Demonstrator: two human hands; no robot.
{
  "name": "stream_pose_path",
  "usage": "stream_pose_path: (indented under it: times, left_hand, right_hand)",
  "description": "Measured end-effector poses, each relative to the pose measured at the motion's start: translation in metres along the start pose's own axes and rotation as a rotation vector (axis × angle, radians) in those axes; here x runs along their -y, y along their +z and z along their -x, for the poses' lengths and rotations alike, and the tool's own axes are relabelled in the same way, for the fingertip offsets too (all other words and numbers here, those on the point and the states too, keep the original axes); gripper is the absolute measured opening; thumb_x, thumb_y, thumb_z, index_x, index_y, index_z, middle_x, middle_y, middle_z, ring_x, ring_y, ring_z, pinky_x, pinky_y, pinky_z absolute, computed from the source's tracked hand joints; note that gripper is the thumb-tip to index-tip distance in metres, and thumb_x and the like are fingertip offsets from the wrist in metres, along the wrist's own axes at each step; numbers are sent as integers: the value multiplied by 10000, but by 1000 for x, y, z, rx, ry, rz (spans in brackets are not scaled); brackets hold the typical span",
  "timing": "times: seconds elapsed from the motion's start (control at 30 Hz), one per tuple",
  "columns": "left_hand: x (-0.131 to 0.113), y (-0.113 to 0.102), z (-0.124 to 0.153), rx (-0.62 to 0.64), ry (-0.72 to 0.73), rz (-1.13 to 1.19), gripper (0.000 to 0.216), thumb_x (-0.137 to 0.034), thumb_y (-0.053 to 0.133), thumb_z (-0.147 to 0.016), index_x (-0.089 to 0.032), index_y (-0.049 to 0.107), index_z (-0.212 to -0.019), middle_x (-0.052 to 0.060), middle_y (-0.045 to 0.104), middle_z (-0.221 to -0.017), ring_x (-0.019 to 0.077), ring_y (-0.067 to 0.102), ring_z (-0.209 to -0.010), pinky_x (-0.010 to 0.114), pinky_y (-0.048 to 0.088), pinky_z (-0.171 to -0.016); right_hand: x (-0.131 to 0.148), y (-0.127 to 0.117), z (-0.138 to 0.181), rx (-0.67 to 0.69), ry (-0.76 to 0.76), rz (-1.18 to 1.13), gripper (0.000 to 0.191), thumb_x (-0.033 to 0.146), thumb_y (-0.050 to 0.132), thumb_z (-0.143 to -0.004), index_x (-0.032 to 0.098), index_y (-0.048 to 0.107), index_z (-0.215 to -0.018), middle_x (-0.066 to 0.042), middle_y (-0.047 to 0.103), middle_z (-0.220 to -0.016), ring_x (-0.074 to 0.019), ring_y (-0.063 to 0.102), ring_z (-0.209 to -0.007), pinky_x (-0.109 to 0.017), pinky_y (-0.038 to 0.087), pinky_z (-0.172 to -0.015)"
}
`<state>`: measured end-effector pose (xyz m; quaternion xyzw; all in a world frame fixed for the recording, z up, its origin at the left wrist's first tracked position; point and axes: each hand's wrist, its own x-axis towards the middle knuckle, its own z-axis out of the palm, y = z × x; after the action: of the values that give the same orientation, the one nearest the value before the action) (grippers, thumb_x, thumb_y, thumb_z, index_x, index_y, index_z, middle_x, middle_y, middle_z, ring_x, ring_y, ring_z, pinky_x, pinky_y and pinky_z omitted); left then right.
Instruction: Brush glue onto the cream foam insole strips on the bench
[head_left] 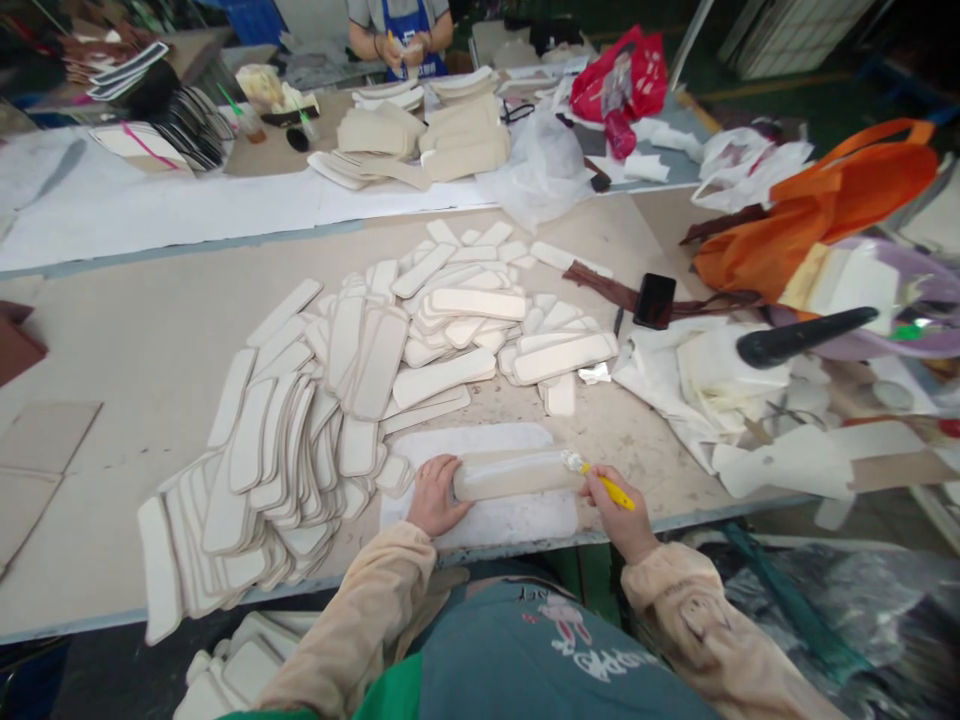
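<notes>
A long pale strip with rounded ends (510, 476) lies flat before me on a white sheet (495, 520). My left hand (437, 497) rests on the strip's left end, fingers stretched out and pressing it down. In my right hand (621, 512) is a brush with a yellow handle (616, 490), gripped near the strip's right end. White paste covers the brush's tip, which touches the strip. A whitish wet streak runs along part of the strip's surface. Piles of similar cream pieces (262, 430) spread to the left and beyond.
At the right stand a white container (720, 365) with a black handle, a phone (655, 301), an orange bag (817, 220) and white scraps (787, 460). Across the table, a co-worker (401, 40) in a blue apron works behind more stacked pieces (465, 135).
</notes>
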<state>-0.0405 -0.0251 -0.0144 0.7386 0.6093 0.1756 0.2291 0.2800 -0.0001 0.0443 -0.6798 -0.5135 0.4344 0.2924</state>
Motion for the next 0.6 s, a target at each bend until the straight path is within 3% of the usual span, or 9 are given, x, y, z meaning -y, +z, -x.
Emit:
stream_pose_path:
  times: [0.1, 0.33, 0.47, 0.6]
  left_hand:
    - [-1, -1, 0, 4, -14, -7, 670, -400, 695, -604, -190, 471, -1200, 129, 502, -1223, 306, 437, -1164, 492, 322, -993]
    - [-4, -2, 0, -3, -13, 1, 662, -459, 674, -628, -188, 482, -1200, 138, 496, -1231, 308, 436, -1171, 496, 314, -1001]
    - [-5, -2, 1, -11, -4, -7, 655, -436, 672, -631, -172, 480, -1199, 144, 500, -1228, 303, 435, -1171, 487, 309, -1008]
    - [-6, -1, 0, 1, -7, -22, 652, -423, 670, -634, -164, 477, -1199, 144, 505, -1224, 302, 433, -1170, 492, 307, -1010]
  right_hand:
    - [13, 14, 12, 87, -82, 23, 260, 465, 475, -850, 214, 543, -849, -2, 612, -668, -151, 573, -603, -263, 467, -628]
    - [45, 87, 31, 540, -115, -147, 246, 426, 425, -881, 218, 545, -828, 4, 634, -706, -133, 590, -636, -244, 469, -637]
    - [40, 107, 28, 579, -102, -180, 237, 417, 438, -872, 212, 548, -825, 21, 619, -672, -122, 575, -607, -238, 459, -615]
    - [31, 100, 25, 548, -60, -144, 255, 435, 437, -870, 208, 546, -831, 23, 617, -661, -122, 571, -597, -240, 459, -611]
